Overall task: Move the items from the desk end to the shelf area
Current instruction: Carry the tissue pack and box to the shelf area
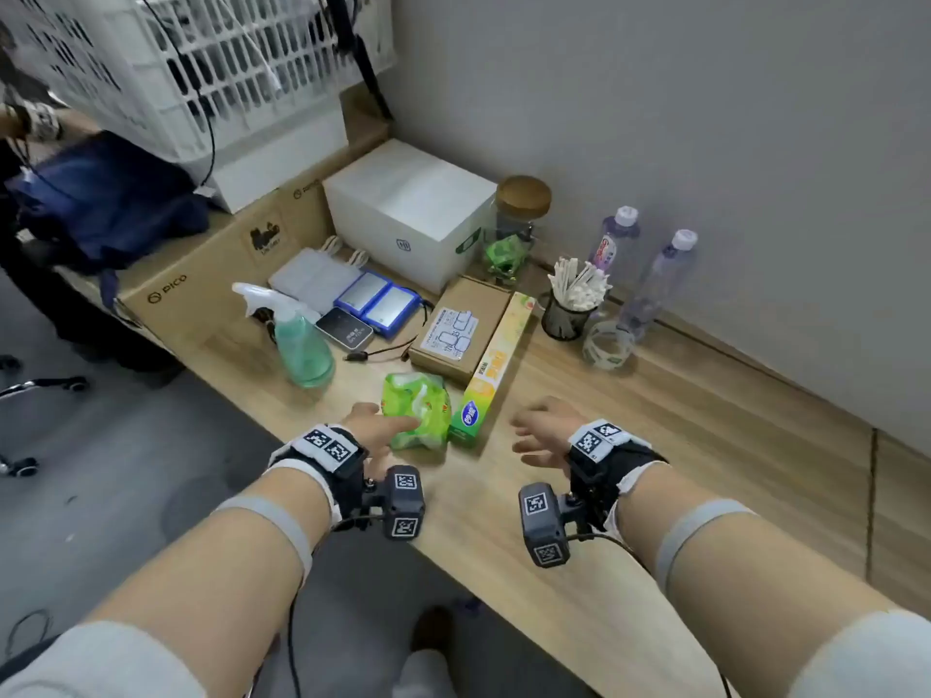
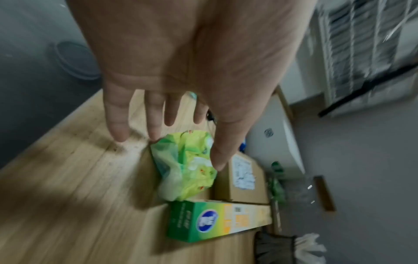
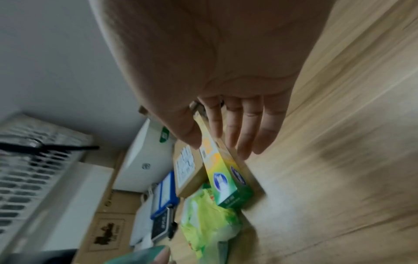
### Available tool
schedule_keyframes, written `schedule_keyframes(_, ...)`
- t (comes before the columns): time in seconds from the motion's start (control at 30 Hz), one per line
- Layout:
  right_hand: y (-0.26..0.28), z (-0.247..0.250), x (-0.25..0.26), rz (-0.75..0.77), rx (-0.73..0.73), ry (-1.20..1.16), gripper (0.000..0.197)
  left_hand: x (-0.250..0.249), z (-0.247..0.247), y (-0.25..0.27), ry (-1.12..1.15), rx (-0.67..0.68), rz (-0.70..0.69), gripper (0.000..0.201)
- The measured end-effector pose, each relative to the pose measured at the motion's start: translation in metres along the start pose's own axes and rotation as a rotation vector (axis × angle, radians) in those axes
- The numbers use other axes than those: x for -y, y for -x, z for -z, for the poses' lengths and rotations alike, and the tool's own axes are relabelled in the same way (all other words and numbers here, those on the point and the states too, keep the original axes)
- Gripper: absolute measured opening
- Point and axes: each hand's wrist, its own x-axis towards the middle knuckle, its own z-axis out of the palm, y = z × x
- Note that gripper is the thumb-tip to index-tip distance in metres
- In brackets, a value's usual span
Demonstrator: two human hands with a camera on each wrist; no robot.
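Showing "PICO" on cardboard box point(image 1: 201, 289)

Soft, even indoor light falls on the pale wooden desk point(image 1: 705, 445), where both hands cast faint shadows. The head view bows outward at its edges. Both wrist views are smeared with motion blur (the desk grain streaks), and their corners turn dim.

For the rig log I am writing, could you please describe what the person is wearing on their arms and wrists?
Both forearms are bare. The left hand and right hand are gloveless. Each wrist carries a black strap topped by a white plate with square black-and-white coded markers, and a dark boxy camera bearing similar markers, trailing a thin black cable. A grey band circles each forearm, and light grey sleeves sit near the elbows.
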Motion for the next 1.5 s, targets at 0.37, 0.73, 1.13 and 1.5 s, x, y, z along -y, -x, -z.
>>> schedule_keyframes(0.37,-0.117,-0.063,0.028,-0.023,-0.273,0.3,0.076,-0.006,-0.005,-0.066,0.046,-0.015,-0.048,0.038)
schedule_keyframes(0.73,-0.092,-0.038,0.03,-0.146,-0.15,0.451,0.08,-0.022,0.008,-0.041,0.316,0.259,0.052,0.021)
schedule_keyframes(1.13,0.072,0.1,-0.071,0.033,-0.138,0.208,0.041,-0.09,-0.122,0.095,0.326,0.46,-0.167,0.016)
schedule_keyframes(1.5,0.286,0.329,-0.282,0.062,-0.544,-0.058,0.042,-0.098,-0.39,0.326,0.213,0.67,-0.339,0.018)
